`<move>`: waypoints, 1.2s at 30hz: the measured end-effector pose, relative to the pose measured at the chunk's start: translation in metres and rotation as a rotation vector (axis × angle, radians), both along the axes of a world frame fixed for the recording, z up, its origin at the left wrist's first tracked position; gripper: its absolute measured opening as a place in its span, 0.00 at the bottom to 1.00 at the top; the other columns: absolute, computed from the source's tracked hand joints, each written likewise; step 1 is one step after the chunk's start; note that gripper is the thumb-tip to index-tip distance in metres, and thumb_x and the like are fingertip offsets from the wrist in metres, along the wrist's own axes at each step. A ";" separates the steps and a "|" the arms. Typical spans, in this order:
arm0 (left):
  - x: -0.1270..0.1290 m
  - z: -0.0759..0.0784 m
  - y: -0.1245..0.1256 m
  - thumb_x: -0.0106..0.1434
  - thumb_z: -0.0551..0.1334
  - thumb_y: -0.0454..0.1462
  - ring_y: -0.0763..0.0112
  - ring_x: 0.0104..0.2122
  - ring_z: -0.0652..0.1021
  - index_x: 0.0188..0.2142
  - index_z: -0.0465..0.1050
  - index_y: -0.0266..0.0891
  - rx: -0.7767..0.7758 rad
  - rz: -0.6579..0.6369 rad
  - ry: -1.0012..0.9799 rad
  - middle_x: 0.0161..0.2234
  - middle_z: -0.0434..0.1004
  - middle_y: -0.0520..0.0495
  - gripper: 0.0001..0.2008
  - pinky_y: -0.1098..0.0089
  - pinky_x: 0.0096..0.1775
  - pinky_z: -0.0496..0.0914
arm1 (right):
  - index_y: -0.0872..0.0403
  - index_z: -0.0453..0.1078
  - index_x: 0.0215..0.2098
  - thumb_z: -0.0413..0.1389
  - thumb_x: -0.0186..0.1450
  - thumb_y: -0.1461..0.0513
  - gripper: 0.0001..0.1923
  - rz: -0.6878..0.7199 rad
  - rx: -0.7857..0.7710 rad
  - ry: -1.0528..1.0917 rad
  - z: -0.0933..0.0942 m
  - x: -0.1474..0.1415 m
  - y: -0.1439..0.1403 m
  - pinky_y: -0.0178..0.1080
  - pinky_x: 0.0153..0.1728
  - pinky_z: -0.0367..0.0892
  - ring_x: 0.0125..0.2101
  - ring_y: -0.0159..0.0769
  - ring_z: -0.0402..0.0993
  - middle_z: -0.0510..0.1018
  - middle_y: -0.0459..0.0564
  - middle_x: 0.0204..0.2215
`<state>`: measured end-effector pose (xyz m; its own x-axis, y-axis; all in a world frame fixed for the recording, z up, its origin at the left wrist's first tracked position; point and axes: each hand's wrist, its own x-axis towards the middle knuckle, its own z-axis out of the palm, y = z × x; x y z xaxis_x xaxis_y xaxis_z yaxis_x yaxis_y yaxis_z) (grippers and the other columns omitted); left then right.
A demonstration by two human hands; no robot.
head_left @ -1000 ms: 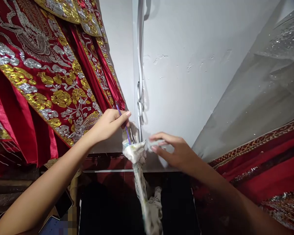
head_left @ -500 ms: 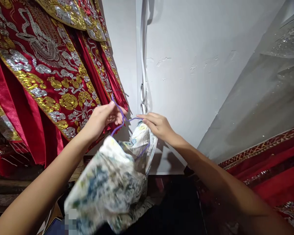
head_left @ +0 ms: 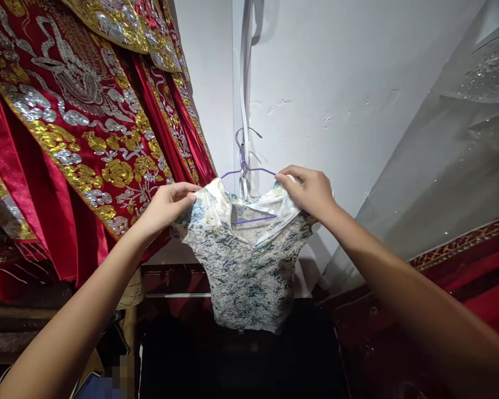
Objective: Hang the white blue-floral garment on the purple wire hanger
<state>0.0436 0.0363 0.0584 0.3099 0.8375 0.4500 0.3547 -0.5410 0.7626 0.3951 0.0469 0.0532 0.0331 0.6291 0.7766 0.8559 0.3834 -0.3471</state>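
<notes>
Since the frame half a second ago, the floral top has swung from a slack bundle at lower left to hang spread between our two grips, and our hands have drawn apart. Our left hand pinches one shoulder; our right hand pinches the other, close to the neckline. Between the grips, the purple hanger sits inside the top, its lower bar showing through the open neck and its hook standing above.

We judge the step in hand to be settling the shoulders over the hanger; the next move would call for evening both sides without letting either slip.

Above and between our grips runs a white strap; we cannot tell whether the hook catches it. Left of the left grip hangs a red embroidered garment. Beyond the right grip, a translucent cover is the nearest thing to a container, with glitter showing on or through it; we cannot tell which.
</notes>
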 end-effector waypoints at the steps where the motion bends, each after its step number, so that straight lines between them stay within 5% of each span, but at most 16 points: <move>1: 0.002 -0.004 0.001 0.64 0.65 0.44 0.61 0.40 0.80 0.49 0.79 0.37 0.017 0.015 0.019 0.42 0.83 0.42 0.17 0.64 0.42 0.74 | 0.49 0.81 0.36 0.57 0.66 0.50 0.15 -0.007 -0.010 0.001 -0.004 0.001 -0.007 0.36 0.27 0.55 0.22 0.35 0.68 0.78 0.44 0.21; 6: 0.011 -0.028 0.005 0.67 0.60 0.43 0.59 0.41 0.80 0.46 0.78 0.38 0.101 0.053 0.115 0.42 0.83 0.43 0.15 0.62 0.43 0.73 | 0.46 0.80 0.46 0.56 0.68 0.56 0.13 0.014 -0.027 -0.054 -0.028 -0.001 -0.037 0.39 0.31 0.65 0.28 0.38 0.76 0.85 0.46 0.35; 10: 0.024 -0.047 0.011 0.67 0.60 0.44 0.56 0.48 0.78 0.51 0.75 0.40 0.258 0.189 0.168 0.50 0.80 0.43 0.16 0.58 0.50 0.71 | 0.48 0.72 0.59 0.48 0.67 0.68 0.25 0.138 0.060 -0.071 -0.050 -0.008 -0.038 0.46 0.47 0.72 0.49 0.45 0.78 0.80 0.50 0.52; 13: 0.039 -0.057 0.016 0.68 0.60 0.46 0.54 0.54 0.74 0.57 0.70 0.42 0.381 0.279 0.214 0.55 0.76 0.42 0.21 0.53 0.56 0.67 | 0.50 0.68 0.63 0.44 0.64 0.74 0.33 0.294 0.092 0.030 -0.061 -0.024 -0.031 0.49 0.63 0.64 0.62 0.41 0.69 0.75 0.50 0.59; 16: 0.057 -0.065 0.019 0.67 0.60 0.50 0.51 0.58 0.71 0.61 0.65 0.45 0.457 0.356 0.265 0.57 0.73 0.41 0.26 0.48 0.60 0.61 | 0.51 0.67 0.63 0.42 0.62 0.75 0.35 0.422 0.112 0.190 -0.070 -0.048 -0.020 0.47 0.69 0.55 0.65 0.37 0.63 0.71 0.49 0.63; 20: 0.075 -0.077 0.019 0.61 0.65 0.55 0.44 0.68 0.57 0.66 0.57 0.46 0.549 0.446 0.256 0.67 0.59 0.37 0.39 0.41 0.66 0.47 | 0.51 0.71 0.58 0.46 0.66 0.70 0.26 0.558 0.063 0.433 -0.093 -0.078 -0.008 0.45 0.62 0.66 0.60 0.39 0.70 0.75 0.52 0.58; 24: 0.083 -0.103 0.011 0.63 0.65 0.51 0.45 0.71 0.49 0.69 0.49 0.46 0.618 0.392 0.190 0.71 0.46 0.34 0.41 0.42 0.67 0.46 | 0.52 0.75 0.44 0.52 0.67 0.57 0.12 0.388 -0.328 0.663 -0.140 -0.084 -0.005 0.40 0.42 0.73 0.40 0.40 0.78 0.81 0.52 0.40; 29: 0.096 -0.157 -0.003 0.69 0.59 0.40 0.49 0.70 0.54 0.67 0.52 0.46 0.485 0.281 0.062 0.69 0.50 0.34 0.30 0.46 0.65 0.54 | 0.55 0.72 0.20 0.56 0.64 0.46 0.24 0.357 -0.801 0.623 -0.200 -0.084 -0.003 0.36 0.21 0.62 0.16 0.32 0.65 0.73 0.49 0.14; 36: 0.117 -0.218 -0.013 0.70 0.58 0.39 0.52 0.66 0.62 0.67 0.53 0.44 0.224 0.242 -0.139 0.65 0.57 0.34 0.29 0.51 0.63 0.60 | 0.53 0.70 0.18 0.42 0.69 0.40 0.35 0.303 -0.938 0.606 -0.227 -0.100 0.012 0.37 0.21 0.62 0.16 0.35 0.67 0.76 0.54 0.16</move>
<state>0.1605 0.0237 -0.1596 0.0376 0.7548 0.6549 0.3945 -0.6134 0.6842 0.2951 0.0586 -0.1740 -0.0103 0.9957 -0.0919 0.3688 -0.0816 -0.9259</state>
